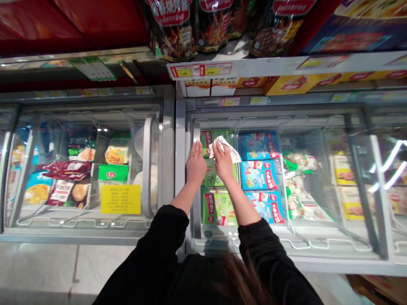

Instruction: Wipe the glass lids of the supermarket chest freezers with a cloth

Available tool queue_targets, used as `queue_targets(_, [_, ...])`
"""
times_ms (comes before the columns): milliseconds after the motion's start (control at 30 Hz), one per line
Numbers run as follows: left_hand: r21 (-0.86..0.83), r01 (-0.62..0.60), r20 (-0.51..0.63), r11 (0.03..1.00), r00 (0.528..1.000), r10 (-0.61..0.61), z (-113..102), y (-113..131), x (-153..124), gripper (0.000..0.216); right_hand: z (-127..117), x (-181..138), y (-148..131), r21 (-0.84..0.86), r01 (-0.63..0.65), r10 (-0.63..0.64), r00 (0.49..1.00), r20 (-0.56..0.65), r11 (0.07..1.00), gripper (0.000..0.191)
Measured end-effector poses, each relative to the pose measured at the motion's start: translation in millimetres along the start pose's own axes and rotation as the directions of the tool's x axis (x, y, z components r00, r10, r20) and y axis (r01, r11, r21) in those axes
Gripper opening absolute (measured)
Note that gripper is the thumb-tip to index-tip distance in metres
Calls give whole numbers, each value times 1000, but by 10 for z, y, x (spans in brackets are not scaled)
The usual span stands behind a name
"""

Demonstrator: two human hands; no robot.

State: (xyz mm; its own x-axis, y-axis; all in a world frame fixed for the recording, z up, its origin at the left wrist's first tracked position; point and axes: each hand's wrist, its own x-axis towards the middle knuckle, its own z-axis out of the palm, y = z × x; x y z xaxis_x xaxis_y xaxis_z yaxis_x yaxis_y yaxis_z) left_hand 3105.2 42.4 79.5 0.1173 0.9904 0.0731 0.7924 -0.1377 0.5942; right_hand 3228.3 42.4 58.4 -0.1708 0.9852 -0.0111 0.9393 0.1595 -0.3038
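My right hand [223, 163] presses a crumpled white cloth [233, 155] against the sliding glass lid [222, 235] of the right-hand chest freezer. Its fingers lie stretched over the cloth. My left hand [196, 165] rests on the grey handle [197, 212] at the lid's left edge, fingers straight and holding nothing. Beneath the glass are green packets [219, 207] and blue packets [259, 174] stacked in wire baskets, with white and green bags [300, 186] farther right.
To the left stands another chest freezer [89, 235] with a yellow notice [121, 199] on its glass and a grey handle [148, 165]. A shelf edge [229, 67] with price tags crosses above, carrying black sauce pouches [176, 29]. Yellow boxes [289, 84] sit beneath it.
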Motion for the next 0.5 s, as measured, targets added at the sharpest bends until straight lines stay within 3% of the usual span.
queue_targets(167, [22,5,4,1000,1000,-5,-10,-2,5,55,17,-301,-50,28,176,-178,981,73,984,58])
queue_targets(300, [4,23,17,1000,1000,-23,-20,18,5,55,-98,-666,186,9,139,-139,984,114,990,59])
queue_targets(400, [26,11,3,1000,1000,-11,1,35,1,53,-171,-585,366,-11,61,-60,995,84,998,60])
queue_targets(500, [72,-7,-8,997,1000,7,42,49,1,51,-169,-252,438,1,18,-18,999,37,1000,61])
